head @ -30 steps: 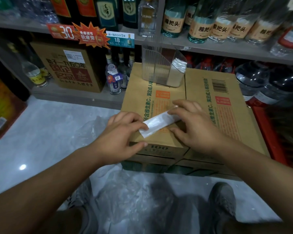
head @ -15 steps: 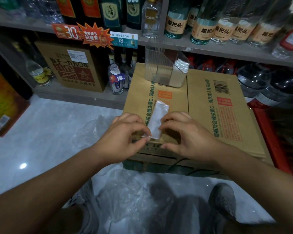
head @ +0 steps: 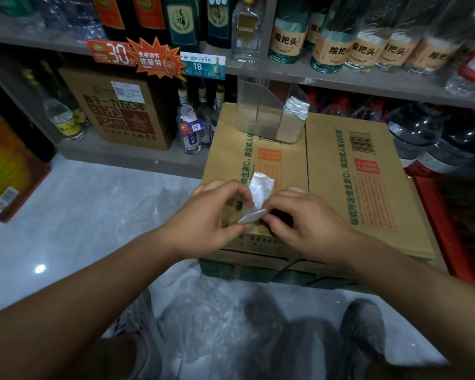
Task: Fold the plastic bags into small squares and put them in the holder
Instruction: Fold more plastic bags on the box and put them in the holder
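Observation:
A narrow folded strip of clear plastic bag (head: pixel 259 192) lies lengthways on the cardboard box (head: pixel 340 193), its near end turned up into a small fold. My left hand (head: pixel 211 218) pinches that near end from the left, and my right hand (head: pixel 305 218) pinches it from the right. At the far edge of the box stands the clear ribbed holder (head: pixel 269 111), with several folded bags (head: pixel 295 116) stacked in its right compartment.
Loose crumpled plastic bags (head: pixel 203 319) lie on the pale floor by my shoes and beside the box (head: pixel 154 204). Shelves of bottles (head: pixel 327 48) and a brown carton (head: pixel 121 111) stand behind. A red crate (head: pixel 450 229) sits to the right.
The strip was turned from lying across the box to lying lengthways. Both hands came together at its near end and lifted that end into a fold.

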The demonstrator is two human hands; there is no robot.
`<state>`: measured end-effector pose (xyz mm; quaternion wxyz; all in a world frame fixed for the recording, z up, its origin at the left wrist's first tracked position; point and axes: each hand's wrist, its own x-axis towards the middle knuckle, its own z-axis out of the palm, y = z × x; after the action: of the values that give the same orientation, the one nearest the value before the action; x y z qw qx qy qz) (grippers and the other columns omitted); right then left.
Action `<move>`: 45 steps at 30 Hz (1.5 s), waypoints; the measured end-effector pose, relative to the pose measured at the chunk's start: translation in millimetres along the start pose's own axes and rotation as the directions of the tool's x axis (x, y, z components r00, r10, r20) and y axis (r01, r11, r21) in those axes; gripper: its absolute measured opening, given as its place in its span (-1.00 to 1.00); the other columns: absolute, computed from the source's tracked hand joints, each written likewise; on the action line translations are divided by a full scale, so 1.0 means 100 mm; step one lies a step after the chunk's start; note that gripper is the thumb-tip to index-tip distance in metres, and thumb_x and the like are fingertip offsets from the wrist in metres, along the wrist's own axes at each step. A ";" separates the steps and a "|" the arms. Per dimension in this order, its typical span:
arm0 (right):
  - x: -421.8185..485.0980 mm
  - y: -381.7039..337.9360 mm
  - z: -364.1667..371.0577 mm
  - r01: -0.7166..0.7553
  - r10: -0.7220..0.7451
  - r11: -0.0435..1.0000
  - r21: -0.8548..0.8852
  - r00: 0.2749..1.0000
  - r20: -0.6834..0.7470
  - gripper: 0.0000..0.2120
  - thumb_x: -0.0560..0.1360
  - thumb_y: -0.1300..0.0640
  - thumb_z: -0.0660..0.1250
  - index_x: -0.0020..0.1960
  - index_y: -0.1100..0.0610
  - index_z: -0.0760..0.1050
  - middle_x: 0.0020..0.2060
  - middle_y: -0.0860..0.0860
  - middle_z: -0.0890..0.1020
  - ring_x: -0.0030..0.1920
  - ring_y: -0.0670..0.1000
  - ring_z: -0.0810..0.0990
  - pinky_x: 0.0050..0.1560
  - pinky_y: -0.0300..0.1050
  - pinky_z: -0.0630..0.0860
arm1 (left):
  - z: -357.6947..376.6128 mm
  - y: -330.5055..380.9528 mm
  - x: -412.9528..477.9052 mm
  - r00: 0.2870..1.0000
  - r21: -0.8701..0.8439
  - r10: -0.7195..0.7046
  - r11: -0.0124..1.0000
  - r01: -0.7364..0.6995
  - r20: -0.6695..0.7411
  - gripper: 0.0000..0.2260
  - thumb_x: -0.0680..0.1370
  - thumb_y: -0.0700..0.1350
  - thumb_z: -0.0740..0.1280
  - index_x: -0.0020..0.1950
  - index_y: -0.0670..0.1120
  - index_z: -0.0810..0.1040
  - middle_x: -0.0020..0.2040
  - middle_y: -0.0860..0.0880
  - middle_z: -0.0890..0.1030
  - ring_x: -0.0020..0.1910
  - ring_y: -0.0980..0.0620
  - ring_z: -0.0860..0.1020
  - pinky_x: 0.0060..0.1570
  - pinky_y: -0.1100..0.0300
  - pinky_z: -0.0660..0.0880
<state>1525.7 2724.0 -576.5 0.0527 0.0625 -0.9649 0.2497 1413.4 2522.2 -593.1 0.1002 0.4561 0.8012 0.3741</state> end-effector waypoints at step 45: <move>-0.27 -0.11 0.10 0.056 -0.061 0.981 -0.183 0.998 -0.024 -0.55 0.39 -0.18 0.47 0.17 0.04 0.58 0.33 0.05 0.48 0.26 0.10 0.46 0.19 0.09 0.50 | 0.09 0.09 -0.11 0.997 0.263 0.043 0.963 -0.059 0.065 -0.69 0.48 0.16 0.29 0.17 0.12 0.59 -0.08 0.19 0.49 0.01 0.17 0.44 0.07 0.21 0.20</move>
<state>1553.5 2712.0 -583.5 0.0798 0.0822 -0.9805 0.1594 1429.8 2520.2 -595.4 0.0524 0.4968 0.8286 0.2528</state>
